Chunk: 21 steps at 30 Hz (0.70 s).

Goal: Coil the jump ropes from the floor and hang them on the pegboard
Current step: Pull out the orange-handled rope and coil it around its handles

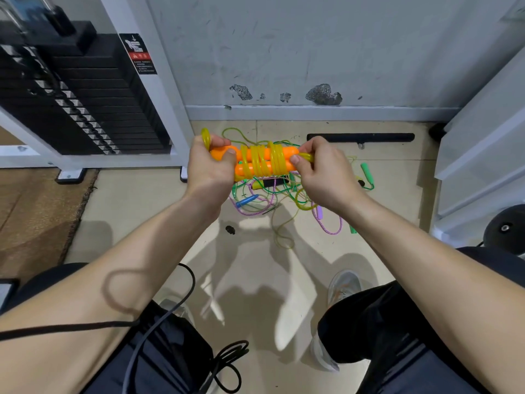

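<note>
A jump rope with two orange handles (257,160) lies side by side in front of me, its yellow cord (275,158) wound several times around both handles. My left hand (208,169) grips the left ends of the handles, with a yellow loop (205,137) sticking out above the fingers. My right hand (318,169) pinches the yellow cord at the right end. Below, on the floor, lies a tangle of other ropes (272,194): green, purple and yellow cords with a blue handle (246,200), green handle (366,169) and purple handle (320,213). No pegboard is in view.
A black weight stack (85,95) in a white frame stands at left, on a brown mat (37,211). A black bar (360,137) lies along the scuffed wall. White panels (483,155) stand at right. Black cables (224,362) run over my lap.
</note>
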{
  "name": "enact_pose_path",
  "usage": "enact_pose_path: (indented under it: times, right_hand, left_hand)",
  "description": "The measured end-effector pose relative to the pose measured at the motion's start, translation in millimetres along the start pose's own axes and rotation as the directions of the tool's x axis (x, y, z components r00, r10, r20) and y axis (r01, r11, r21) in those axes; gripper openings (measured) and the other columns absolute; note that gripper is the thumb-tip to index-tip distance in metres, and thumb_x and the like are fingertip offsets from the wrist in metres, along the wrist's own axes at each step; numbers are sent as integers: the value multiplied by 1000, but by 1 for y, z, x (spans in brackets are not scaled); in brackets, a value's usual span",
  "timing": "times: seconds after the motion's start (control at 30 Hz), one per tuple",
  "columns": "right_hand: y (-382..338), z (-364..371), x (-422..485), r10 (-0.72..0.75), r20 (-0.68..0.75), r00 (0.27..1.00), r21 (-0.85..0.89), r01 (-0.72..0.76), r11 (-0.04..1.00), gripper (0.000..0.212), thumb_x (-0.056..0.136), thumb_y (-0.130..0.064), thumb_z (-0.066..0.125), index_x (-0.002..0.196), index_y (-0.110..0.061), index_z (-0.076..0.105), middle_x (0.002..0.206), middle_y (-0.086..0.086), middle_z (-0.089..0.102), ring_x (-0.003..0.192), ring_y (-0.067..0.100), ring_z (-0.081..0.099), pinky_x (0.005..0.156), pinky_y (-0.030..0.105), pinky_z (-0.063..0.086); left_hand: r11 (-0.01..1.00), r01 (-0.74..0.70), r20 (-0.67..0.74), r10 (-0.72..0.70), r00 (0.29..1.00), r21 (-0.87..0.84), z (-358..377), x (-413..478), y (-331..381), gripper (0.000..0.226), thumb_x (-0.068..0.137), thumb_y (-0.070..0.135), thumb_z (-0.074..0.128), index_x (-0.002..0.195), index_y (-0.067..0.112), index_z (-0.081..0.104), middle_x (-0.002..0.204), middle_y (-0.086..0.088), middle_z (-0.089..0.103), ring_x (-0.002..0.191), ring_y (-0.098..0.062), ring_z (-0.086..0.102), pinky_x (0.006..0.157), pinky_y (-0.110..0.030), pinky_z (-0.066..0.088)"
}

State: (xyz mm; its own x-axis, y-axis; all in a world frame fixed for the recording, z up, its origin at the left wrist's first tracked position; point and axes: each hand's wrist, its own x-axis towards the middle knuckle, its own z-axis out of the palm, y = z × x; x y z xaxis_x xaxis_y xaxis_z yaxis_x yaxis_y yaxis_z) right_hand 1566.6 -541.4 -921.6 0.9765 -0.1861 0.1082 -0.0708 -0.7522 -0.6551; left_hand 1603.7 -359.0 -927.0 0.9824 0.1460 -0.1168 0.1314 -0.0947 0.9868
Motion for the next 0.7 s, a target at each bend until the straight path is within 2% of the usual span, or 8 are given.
enact_pose_path:
  times: [0.13,0.23,0.33,0.43,0.5,0.6,0.7]
  right_hand:
    - [0,-1,3,40,91,995,-72,-33,997,27,102,-27,51,119,-7,58,105,14,65,102,34,57,71,31,33]
    - [-1,-3,4,23,147,989,-168,2,986,31,105,-28,45,109,-3,62,90,13,61,96,37,58,69,35,37]
    - [2,-4,6,65,146,987,-186,-37,982,38,105,-35,45,103,-2,63,92,16,65,93,35,57,72,38,42]
    - [7,-4,9,118,146,982,-102,-104,989,27,101,-32,55,108,-8,64,95,9,63,90,26,53,70,30,33]
    - [8,-4,9,110,140,984,-85,-99,991,22,99,-30,57,106,-11,64,92,6,61,89,24,54,70,28,32]
    - [10,-8,8,29,91,995,-28,-26,999,15,95,-28,64,101,-16,70,87,1,65,85,21,58,71,27,37]
    - [14,-20,9,-143,91,986,21,141,990,13,91,-26,71,96,-16,77,71,-2,67,70,19,66,69,32,50]
  left_hand:
    - [991,-125,9,124,992,50,2,-5,-3,21,93,9,59,95,27,47,102,13,58,94,-16,60,89,-55,54]
    - [982,-176,-9,177,984,67,4,-4,-2,19,94,8,59,100,21,47,102,17,57,88,-4,57,90,-50,55]
    - [984,-170,-7,171,985,61,3,-1,-4,19,94,8,59,102,20,47,103,16,58,90,-8,58,90,-52,54]
    - [981,-174,16,173,985,87,3,-1,-7,18,94,7,59,102,17,46,103,15,57,89,-4,57,89,-52,55]
    - [984,-158,21,156,987,80,2,-2,-8,18,93,8,59,103,17,47,103,13,58,92,-11,60,87,-53,55]
    - [993,-100,27,98,995,62,1,1,-4,18,93,8,60,104,17,49,103,13,59,101,-21,62,87,-53,57]
    - [999,21,59,-23,998,26,-3,6,2,15,95,7,60,103,17,52,100,6,59,96,-25,65,80,-49,60]
